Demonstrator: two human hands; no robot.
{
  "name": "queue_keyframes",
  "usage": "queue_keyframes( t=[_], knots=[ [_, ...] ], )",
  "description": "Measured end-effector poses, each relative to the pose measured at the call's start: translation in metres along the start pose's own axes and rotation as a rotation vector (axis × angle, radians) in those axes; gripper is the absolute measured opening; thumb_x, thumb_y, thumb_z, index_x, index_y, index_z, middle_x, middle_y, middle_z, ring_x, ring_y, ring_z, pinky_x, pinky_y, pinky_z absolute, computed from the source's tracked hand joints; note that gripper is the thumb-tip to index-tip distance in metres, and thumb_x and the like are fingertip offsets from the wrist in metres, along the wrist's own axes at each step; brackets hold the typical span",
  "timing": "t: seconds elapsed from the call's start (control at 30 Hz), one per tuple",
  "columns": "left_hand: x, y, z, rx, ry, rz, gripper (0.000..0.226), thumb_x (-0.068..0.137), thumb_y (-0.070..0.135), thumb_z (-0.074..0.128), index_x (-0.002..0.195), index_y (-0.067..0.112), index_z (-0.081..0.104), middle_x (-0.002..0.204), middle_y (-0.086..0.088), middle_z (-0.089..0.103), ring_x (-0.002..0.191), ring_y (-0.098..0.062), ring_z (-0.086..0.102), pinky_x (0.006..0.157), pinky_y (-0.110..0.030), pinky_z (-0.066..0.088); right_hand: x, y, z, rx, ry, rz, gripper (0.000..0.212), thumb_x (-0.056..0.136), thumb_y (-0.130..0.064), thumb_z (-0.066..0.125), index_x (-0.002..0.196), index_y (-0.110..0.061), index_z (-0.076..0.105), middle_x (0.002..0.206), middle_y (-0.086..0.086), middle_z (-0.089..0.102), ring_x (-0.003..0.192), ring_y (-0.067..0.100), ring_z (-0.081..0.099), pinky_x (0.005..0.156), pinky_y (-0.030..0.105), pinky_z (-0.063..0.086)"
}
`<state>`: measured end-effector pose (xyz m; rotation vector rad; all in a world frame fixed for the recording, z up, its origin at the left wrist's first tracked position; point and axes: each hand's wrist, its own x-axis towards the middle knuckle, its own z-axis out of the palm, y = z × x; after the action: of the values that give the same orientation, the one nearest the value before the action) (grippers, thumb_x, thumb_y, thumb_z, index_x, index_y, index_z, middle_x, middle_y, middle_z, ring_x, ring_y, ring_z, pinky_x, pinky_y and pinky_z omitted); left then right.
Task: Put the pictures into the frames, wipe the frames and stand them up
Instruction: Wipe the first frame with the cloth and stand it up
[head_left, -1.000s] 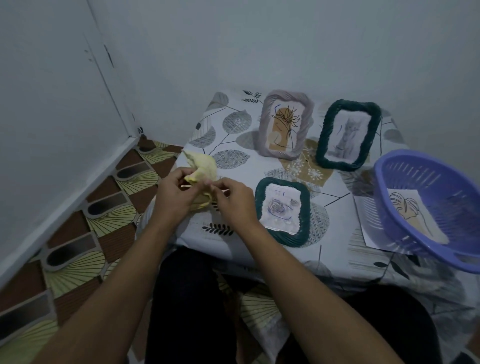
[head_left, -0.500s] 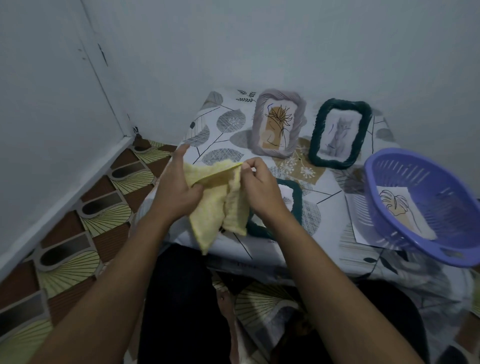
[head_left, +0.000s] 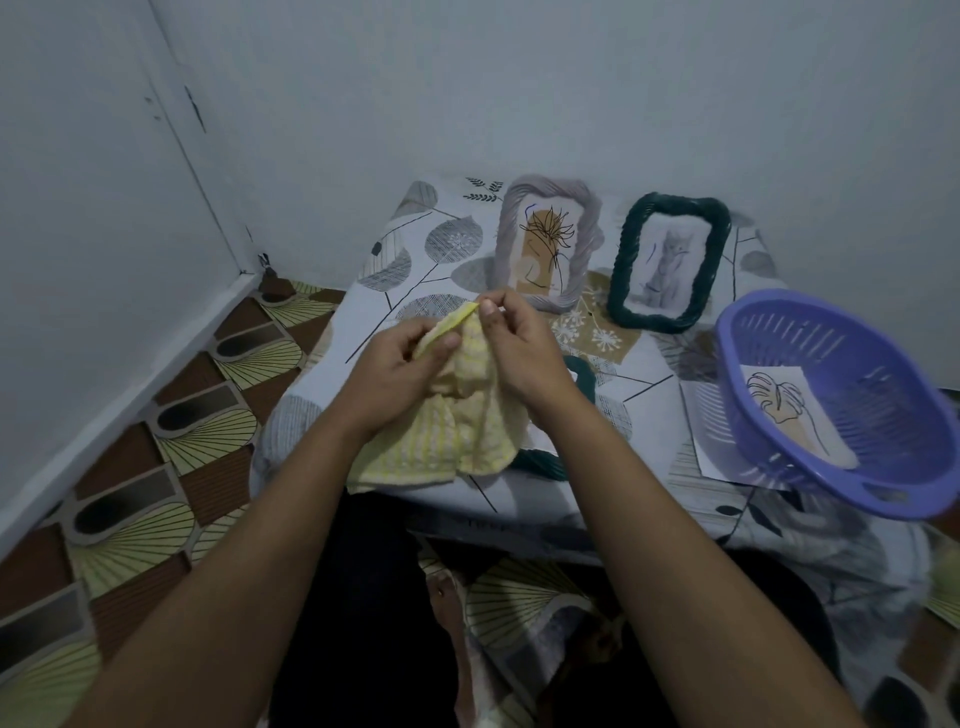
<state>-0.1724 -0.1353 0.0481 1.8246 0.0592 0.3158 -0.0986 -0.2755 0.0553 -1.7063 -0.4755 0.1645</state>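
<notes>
A yellow cloth (head_left: 457, 431) hangs between both hands over the table's front edge. My left hand (head_left: 400, 364) pinches its upper edge with thumb and fingers. My right hand (head_left: 519, 348) pinches the same edge a little higher. Behind the cloth lies a dark green frame (head_left: 579, 371) flat on the table, mostly hidden. A grey rope frame (head_left: 587, 244) with a plant picture stands at the back. To its right a second dark green frame (head_left: 711, 260) with a grey sketch stands upright.
A purple basket (head_left: 769, 384) sits tilted at the table's right edge with a leaf picture (head_left: 779, 410) inside and a white sheet (head_left: 701, 431) under it. The leaf-patterned tablecloth (head_left: 415, 244) covers a small table against the wall. Patterned floor (head_left: 171, 441) lies to the left.
The hands lifted the crumpled cloth off the table and shook it out. It now hangs open in front of the flat green frame, with both hands close together on its top edge.
</notes>
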Motion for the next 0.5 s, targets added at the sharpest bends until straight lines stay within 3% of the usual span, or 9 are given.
queue_keyframes(
  t=[0.1,0.2,0.27,0.33,0.4,0.5],
  knots=[
    [-0.001,-0.001,0.011,-0.259,0.161,-0.166,0.023,0.100,0.023,0.059,0.088,0.006,0.068,0.072,-0.006,0.064,0.062,-0.015,0.066,0.054,-0.028,0.056,0.000,0.012,-0.004,-0.078,0.041,0.072,0.017,0.101,-0.032,0.051,0.089,-0.028,0.063,0.087,-0.006,0.063,0.085,0.012,0.058,0.086,0.046,0.050],
    [0.014,-0.017,0.011,-0.351,0.463,-0.352,0.026,0.092,0.032,0.064,0.073,0.016,0.067,0.070,-0.005,0.065,0.068,-0.021,0.065,0.066,-0.039,0.057,-0.009,0.022,-0.017,-0.089,0.082,0.164,0.012,0.100,-0.023,0.053,0.099,-0.026,0.065,0.097,-0.011,0.064,0.090,0.006,0.058,0.087,0.032,0.048],
    [0.026,-0.034,0.002,-0.405,0.662,-0.447,0.027,0.082,0.037,0.060,0.068,0.016,0.069,0.075,-0.004,0.068,0.080,-0.024,0.067,0.077,-0.044,0.056,-0.016,0.029,-0.029,-0.079,0.119,0.231,0.012,0.099,-0.021,0.055,0.103,-0.024,0.065,0.102,-0.010,0.064,0.091,0.008,0.059,0.079,0.023,0.049],
    [0.034,-0.047,-0.006,-0.379,0.808,-0.511,0.040,0.078,0.046,0.051,0.087,0.013,0.072,0.097,-0.007,0.072,0.096,-0.029,0.068,0.088,-0.048,0.057,-0.023,0.037,-0.041,-0.119,0.133,0.293,0.013,0.097,-0.020,0.055,0.105,-0.025,0.064,0.107,-0.010,0.063,0.096,0.012,0.060,0.081,0.026,0.051],
    [0.034,-0.042,-0.005,-0.319,0.846,-0.538,0.054,0.087,0.048,0.044,0.120,0.011,0.065,0.123,-0.011,0.066,0.111,-0.031,0.063,0.098,-0.048,0.052,-0.027,0.045,-0.051,-0.242,0.156,0.336,0.013,0.093,-0.024,0.055,0.102,-0.031,0.062,0.111,-0.011,0.063,0.105,0.017,0.059,0.098,0.041,0.046],
    [0.032,-0.036,0.006,-0.185,0.811,-0.476,0.043,0.100,0.034,0.040,0.136,0.013,0.048,0.132,-0.012,0.058,0.117,-0.030,0.057,0.101,-0.043,0.048,-0.032,0.058,-0.064,-0.537,0.241,0.403,0.022,0.091,-0.030,0.055,0.112,-0.032,0.061,0.125,-0.006,0.060,0.121,0.023,0.049,0.104,0.043,0.032]
  ],
)
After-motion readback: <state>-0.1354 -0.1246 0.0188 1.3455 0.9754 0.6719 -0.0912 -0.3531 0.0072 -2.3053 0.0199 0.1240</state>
